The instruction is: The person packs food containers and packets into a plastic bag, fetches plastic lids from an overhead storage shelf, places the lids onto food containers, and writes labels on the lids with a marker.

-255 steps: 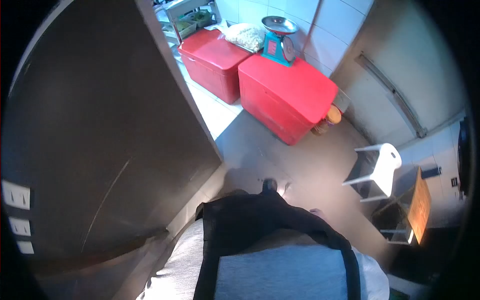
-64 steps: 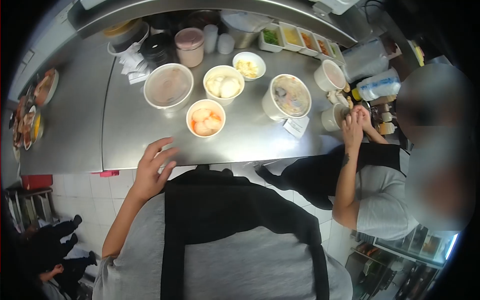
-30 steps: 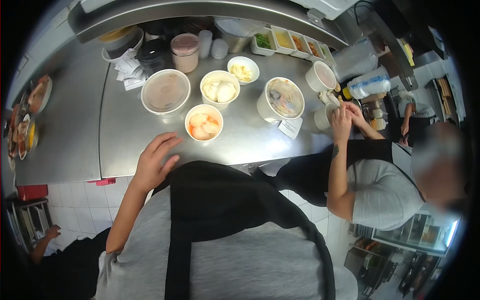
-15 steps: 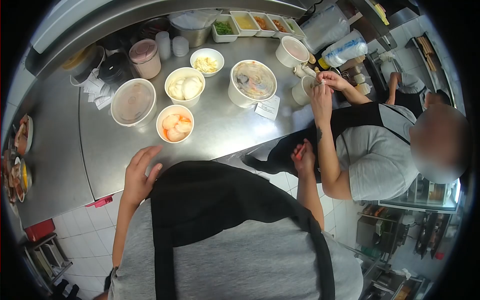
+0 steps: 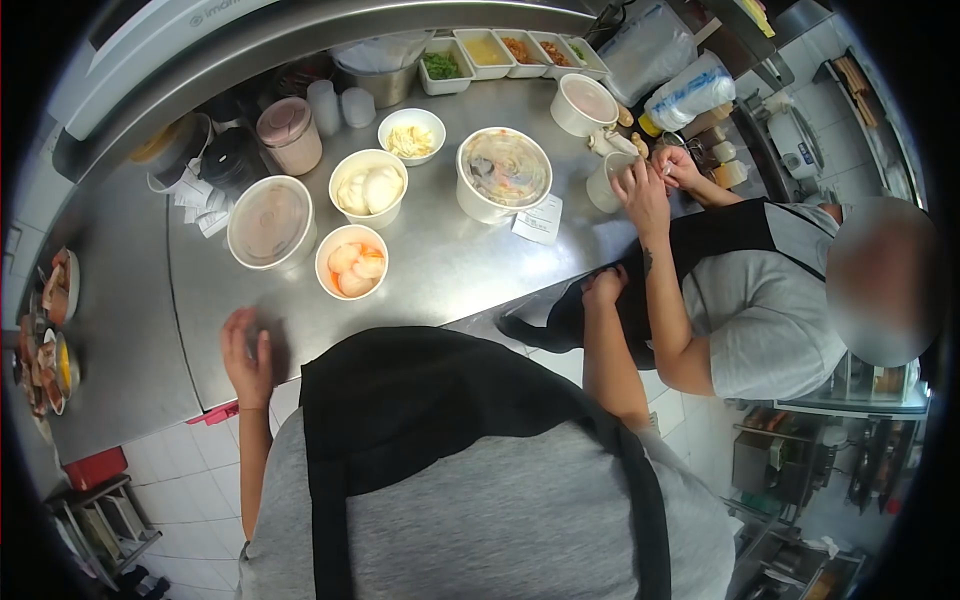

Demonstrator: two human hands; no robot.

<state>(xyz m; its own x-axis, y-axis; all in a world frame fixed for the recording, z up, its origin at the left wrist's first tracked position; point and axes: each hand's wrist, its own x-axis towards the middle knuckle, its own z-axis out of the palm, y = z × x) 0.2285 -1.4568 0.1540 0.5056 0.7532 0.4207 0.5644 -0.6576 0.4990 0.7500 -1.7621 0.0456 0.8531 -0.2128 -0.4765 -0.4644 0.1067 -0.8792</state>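
Note:
My left hand is held over the front edge of the steel counter, fingers apart and holding nothing. My right hand is off the counter's front edge, close to a co-worker's dark apron. Its fingers are curled, and what they hold, if anything, is hidden. Between my hands, toward the back, stand an open white tub with pale and orange slices and another tub with white rounded pieces. A lidded tub stands left of them, and a larger lidded tub to the right.
A co-worker stands at right, both hands beside a white cup. A receipt lies by the large tub. A small bowl holds pale shreds. Garnish trays line the back; plates of food are at far left.
My left hand has moved left and down, away from the tub of slices. My right hand has risen and turned; the orange-red thing seen in it before no longer shows.

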